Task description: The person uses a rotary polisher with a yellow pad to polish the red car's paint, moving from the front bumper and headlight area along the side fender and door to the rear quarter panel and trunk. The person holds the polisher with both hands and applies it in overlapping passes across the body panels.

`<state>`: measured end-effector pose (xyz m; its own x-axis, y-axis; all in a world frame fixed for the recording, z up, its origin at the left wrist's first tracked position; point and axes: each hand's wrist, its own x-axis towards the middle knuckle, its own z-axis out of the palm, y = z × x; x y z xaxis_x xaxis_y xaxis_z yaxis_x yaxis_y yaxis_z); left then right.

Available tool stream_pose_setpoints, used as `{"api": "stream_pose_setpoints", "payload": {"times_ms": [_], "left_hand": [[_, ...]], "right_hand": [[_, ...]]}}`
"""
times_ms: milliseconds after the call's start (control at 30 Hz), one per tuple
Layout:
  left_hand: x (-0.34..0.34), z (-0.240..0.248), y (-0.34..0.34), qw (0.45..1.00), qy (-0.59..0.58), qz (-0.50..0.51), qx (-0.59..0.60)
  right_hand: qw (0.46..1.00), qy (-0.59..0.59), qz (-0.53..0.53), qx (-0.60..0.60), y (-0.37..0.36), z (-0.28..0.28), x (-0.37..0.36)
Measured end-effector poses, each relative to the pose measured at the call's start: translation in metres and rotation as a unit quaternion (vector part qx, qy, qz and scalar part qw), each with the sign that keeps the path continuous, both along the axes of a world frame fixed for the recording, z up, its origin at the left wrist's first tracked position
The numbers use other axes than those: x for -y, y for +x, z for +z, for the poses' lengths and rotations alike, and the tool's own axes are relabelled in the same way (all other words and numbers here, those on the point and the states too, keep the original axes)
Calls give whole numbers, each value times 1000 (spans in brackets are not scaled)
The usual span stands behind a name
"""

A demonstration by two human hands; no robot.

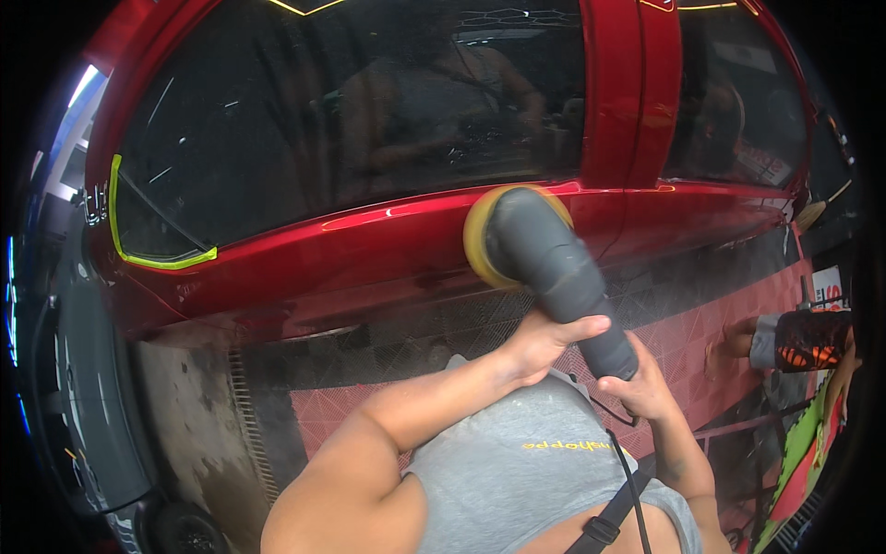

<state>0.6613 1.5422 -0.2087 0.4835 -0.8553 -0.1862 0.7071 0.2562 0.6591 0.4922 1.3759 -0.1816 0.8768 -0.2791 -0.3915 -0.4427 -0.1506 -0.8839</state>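
Note:
Both hands grip a dark grey power polisher [554,258] with a round yellow foam pad [479,235]. The pad's edge lies against the door of a red car [388,235], just below the window line. My left hand [544,343] wraps the middle of the body, thumb across its top. Further back, my right hand [639,383] is closed round the rear end, beside a black cord [616,412]. The polisher's head looks slightly smeared by motion. Part of the pad is hidden behind that head.
Yellow-green masking tape [166,265] edges the window's lower left corner. A dark vehicle [101,397] stands at the left. Red and dark floor tiles [341,420] lie below, with a drain grate [247,425]. Another person's leg [738,340] shows at the right.

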Motion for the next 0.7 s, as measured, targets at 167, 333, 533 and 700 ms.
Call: {"api": "stream_pose_setpoints", "payload": {"times_ms": [167,333,533,700], "left_hand": [[49,3,-9,998,40,-54,-5],[36,5,-6,999,35,-16,-5],[-35,7,12,999,25,43,-7],[-128,1,41,994,-9,103,-34]], "right_hand": [[997,49,-60,28,-25,-18,34],[999,28,-17,34,-13,-18,35],[996,24,71,39,32,-2,-7],[989,-4,146,29,89,11,-79]]}}
